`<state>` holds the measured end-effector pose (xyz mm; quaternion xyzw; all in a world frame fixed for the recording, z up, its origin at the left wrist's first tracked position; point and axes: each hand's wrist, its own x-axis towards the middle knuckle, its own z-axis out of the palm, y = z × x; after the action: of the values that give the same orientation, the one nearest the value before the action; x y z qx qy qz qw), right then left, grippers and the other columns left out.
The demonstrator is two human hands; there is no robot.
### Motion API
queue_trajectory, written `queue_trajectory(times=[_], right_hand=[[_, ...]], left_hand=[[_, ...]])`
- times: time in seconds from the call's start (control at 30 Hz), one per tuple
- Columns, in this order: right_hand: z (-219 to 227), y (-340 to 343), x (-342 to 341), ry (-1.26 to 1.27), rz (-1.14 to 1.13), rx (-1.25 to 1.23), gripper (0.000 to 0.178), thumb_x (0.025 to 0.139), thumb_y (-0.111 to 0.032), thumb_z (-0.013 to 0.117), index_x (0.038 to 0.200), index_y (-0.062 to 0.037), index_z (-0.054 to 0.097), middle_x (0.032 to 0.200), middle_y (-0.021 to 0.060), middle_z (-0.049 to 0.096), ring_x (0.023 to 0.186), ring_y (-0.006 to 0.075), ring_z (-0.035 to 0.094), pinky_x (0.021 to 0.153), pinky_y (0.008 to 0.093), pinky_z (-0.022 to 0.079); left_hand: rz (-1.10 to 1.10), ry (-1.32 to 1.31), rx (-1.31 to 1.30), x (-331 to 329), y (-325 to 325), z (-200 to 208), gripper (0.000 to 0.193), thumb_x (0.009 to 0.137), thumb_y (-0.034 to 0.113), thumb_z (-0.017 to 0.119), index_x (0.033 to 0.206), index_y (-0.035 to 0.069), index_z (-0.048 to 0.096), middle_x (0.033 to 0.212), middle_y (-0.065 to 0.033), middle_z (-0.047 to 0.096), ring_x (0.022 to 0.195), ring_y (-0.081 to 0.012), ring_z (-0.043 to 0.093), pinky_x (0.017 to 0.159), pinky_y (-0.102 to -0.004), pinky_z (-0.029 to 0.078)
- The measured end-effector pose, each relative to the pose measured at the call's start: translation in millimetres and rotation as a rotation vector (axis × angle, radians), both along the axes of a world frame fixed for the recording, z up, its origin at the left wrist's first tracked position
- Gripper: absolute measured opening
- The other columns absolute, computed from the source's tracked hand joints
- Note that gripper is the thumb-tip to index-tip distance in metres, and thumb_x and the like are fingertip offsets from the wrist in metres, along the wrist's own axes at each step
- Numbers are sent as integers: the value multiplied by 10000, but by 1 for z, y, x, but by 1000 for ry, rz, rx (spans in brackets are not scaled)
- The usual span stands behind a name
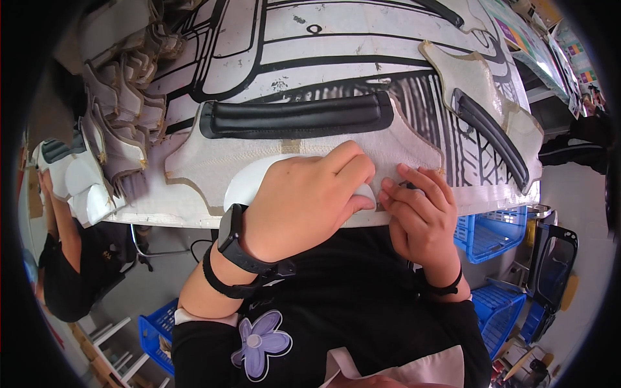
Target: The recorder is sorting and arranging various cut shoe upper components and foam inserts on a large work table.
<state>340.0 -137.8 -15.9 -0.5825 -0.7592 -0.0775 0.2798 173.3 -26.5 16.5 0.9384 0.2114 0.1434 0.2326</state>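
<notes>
We see the pale fabric panel [411, 149] lying flat near the front edge of the table [165, 218], a black padded strip [297, 118] along its far side. The left hand [304, 191] is closed over a smooth white piece [249, 180] on the panel, thumb and fingers about its right tip; the right hand [420, 213] is narrow, its fingers bent at the panel's near right side, though we cannot tell whether they grip anything. We judge slipping the chief risk: uneven pressure from the left hand could turn the smooth piece on the cloth, and a tug by the right could skew the panel beneath it. With the work so near the table's front edge, a pull toward the body might also let a corner drop over. Hidden from us are most of the white piece and the panel's near middle, both under the hands. A small dark spot between the right fingers is too indistinct to name.
</notes>
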Motion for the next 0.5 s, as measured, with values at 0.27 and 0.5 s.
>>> queue_trajectory(times=[0.27,0.5], right_hand=[[-3,1,-2,25,-25,40,63,671,-57,616,733,-54,629,844,14,616,961,211,579,765,359,457],[-3,-2,-1,1,-24,49,90,662,-60,602,746,-68,634,860,9,620,969,209,574,770,357,455]], left_hand=[[32,-24,-28,1,0,-2,286,709,251,687,833,98,480,807,-27,499,584,-218,562,491,-302,422],[17,-28,-45,-1,4,-2,293,713,264,686,840,96,482,803,-33,490,579,-230,548,495,-302,418]])
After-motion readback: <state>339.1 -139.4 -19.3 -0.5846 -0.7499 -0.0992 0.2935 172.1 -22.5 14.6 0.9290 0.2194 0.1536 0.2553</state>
